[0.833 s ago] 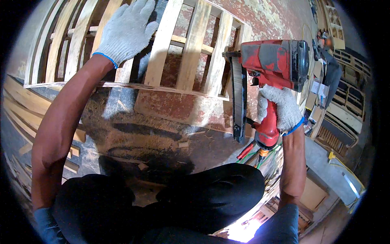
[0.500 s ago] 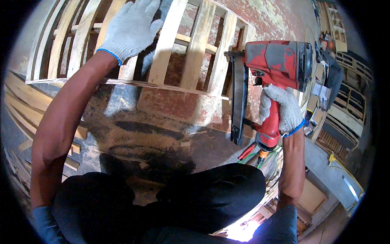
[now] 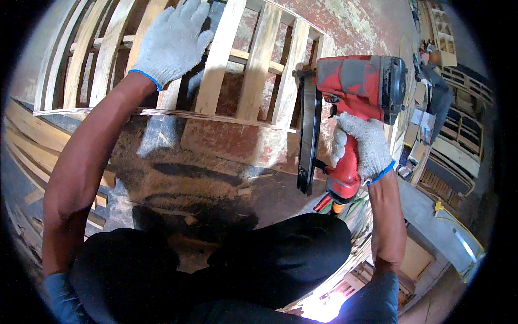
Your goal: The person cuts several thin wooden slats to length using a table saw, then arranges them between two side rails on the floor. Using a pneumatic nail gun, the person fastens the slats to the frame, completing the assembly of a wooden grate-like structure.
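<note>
Concrete floor [image 3: 226, 178], sawdust-strewn, worn red patches. Slatted wooden frame [image 3: 253, 70] lies flat on it. More wooden frames [image 3: 458, 124] stacked right of it. Red nail gun [image 3: 356, 86] at frame's right edge, right hand [image 3: 364, 146] clamped on its grip. Left hand [image 3: 172, 40], gloved, flat and spread on slats.

The single head-worn fisheye view looks steeply down from above the person's knees, close over the wooden slatted frame [image 3: 232, 70] on the floor; straight slats bend near the rim, and no second view shares the scene.
</note>
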Demonstrator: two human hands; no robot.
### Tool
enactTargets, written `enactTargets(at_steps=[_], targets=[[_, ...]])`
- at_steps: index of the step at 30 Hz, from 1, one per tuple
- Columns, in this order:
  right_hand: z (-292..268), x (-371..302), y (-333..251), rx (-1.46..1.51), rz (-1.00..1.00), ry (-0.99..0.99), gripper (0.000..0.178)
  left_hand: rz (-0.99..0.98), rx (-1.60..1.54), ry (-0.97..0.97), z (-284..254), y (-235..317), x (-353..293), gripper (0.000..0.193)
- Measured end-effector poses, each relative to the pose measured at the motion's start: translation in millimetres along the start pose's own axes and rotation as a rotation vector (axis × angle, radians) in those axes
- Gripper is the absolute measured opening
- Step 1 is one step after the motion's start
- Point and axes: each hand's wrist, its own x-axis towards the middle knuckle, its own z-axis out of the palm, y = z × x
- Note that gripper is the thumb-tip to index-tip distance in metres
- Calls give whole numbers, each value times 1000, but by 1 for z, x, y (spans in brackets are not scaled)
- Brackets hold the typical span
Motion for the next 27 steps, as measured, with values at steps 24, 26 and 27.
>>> enactTargets(at_steps=[24,26,27], targets=[[44,4,-26,65,-44,-160,27,-67,-166,-21,-6,0,-1,55],[46,8,-26,81,-13,-161,29,-73,-168,1,-4,1,-2,55],[48,8,-29,99,17,-147,31,-75,-168,12,-3,0,-3,55]])
